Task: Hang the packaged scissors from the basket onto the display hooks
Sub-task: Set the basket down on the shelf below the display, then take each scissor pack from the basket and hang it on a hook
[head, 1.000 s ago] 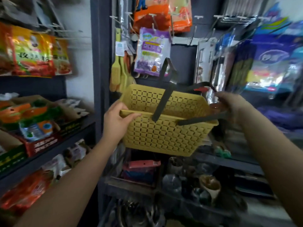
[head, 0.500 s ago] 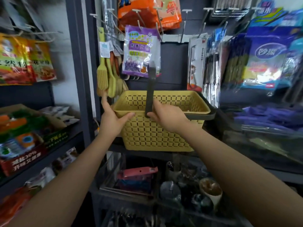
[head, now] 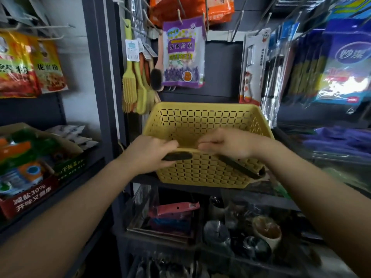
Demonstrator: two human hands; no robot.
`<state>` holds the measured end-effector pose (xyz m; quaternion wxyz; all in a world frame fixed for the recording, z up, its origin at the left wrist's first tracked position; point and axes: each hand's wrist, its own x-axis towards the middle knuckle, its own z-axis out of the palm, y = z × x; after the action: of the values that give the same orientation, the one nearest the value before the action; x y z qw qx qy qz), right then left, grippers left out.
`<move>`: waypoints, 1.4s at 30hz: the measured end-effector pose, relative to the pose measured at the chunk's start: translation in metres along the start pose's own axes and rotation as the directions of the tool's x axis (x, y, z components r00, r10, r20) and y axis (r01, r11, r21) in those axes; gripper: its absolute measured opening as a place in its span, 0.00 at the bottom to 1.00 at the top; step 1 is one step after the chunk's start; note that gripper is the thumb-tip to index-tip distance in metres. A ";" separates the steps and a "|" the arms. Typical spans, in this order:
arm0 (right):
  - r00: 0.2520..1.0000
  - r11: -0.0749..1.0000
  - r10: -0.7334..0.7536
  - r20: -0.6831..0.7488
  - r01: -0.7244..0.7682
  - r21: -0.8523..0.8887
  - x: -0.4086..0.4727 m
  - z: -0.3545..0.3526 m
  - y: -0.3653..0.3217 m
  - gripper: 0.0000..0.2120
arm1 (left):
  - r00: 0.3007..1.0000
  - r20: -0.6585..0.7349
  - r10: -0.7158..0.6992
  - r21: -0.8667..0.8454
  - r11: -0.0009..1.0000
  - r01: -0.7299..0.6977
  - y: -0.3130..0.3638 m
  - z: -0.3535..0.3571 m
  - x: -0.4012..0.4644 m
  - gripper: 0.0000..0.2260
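Note:
A yellow perforated plastic basket with dark handles sits on a dark shelf edge in front of me. My left hand grips its near rim at the left, over one folded dark handle. My right hand holds the near rim towards the right, above the other dark handle. What lies inside the basket is hidden by its front wall. A carded pack of scissors hangs on a display hook just above the basket's far right corner.
Yellow silicone brushes and a purple sachet pack hang behind the basket. Blue packets hang at the right. Boxed goods fill the left shelf. Cups and bowls stand on the lower shelf.
The basket has come down from mid-air onto the shelf edge. Its upright handle has been folded down. My right hand moved from the handle to the near rim.

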<state>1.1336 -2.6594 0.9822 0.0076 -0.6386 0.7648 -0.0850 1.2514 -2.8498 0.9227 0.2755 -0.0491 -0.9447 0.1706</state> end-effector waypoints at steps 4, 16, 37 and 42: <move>0.952 0.959 0.265 0.154 -0.244 -0.147 0.002 -0.025 0.021 0.19 | 0.982 -0.181 0.058 0.060 0.997 -0.048 0.003 0.008 -0.005 0.13; 0.617 0.820 0.508 0.601 -0.559 -0.119 0.038 -0.029 0.036 0.23 | 0.983 -0.182 0.035 0.092 0.996 -0.018 0.003 0.013 -0.002 0.14; 0.680 0.739 0.673 0.291 -0.637 -0.222 0.015 0.014 0.009 0.23 | 0.976 -0.144 0.165 -0.015 0.986 -0.168 0.025 0.012 -0.026 0.16; 0.750 0.736 0.649 0.126 -0.576 -0.357 0.005 0.023 0.002 0.09 | 0.974 -0.168 0.154 -0.020 0.987 -0.160 0.032 0.016 -0.035 0.16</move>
<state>1.1339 -2.6668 0.9596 0.0331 -0.3477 0.9298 0.1162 1.2725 -2.8306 0.8814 0.3380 -0.1424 -0.9144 0.1715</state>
